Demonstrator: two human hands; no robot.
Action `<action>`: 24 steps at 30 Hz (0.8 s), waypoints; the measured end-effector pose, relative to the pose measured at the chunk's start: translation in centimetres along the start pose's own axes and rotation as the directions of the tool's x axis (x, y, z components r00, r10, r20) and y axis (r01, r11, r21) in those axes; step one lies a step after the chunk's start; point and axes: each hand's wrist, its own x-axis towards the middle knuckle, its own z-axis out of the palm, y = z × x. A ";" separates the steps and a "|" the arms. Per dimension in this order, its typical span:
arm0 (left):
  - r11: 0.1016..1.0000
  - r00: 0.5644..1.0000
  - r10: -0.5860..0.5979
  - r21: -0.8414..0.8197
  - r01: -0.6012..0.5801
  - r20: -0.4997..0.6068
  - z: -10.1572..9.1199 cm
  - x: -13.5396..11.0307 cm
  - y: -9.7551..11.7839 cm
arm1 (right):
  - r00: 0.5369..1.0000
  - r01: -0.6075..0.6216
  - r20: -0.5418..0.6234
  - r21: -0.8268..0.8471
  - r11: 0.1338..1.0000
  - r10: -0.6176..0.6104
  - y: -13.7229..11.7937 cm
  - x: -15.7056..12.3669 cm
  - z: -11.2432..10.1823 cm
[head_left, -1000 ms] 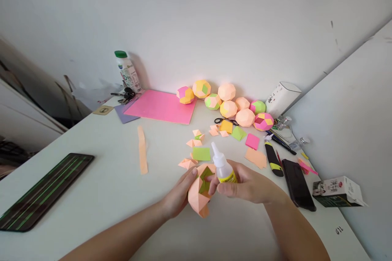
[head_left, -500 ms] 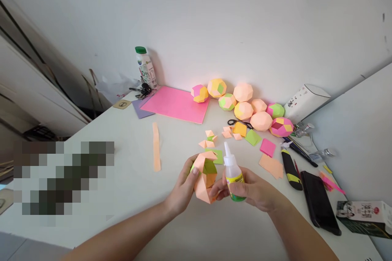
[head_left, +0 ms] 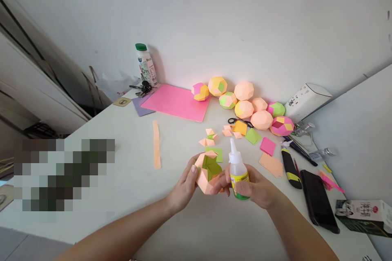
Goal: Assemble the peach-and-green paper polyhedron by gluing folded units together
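My left hand grips an unfinished peach paper ball with a green inside, held just above the white table. My right hand is wrapped round a small glue bottle with a white pointed nozzle standing upright; its fingertips also touch the ball's right side. Small folded peach and green paper pieces lie just beyond the ball.
Several finished paper balls sit by the wall, near a pink sheet, scissors, a milk bottle and keys. A peach strip lies left. A yellow-black cutter, black phone and carton lie right.
The paper ball has turned in my left hand, its green opening now facing up. The glue bottle has shifted a little to the right. The view has panned left.
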 end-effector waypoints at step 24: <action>0.216 0.769 0.587 0.867 -0.450 0.253 0.7 -0.7 0.0 | 0.981 0.040 -0.171 -0.269 0.962 -0.089 0.0 0.2 0.6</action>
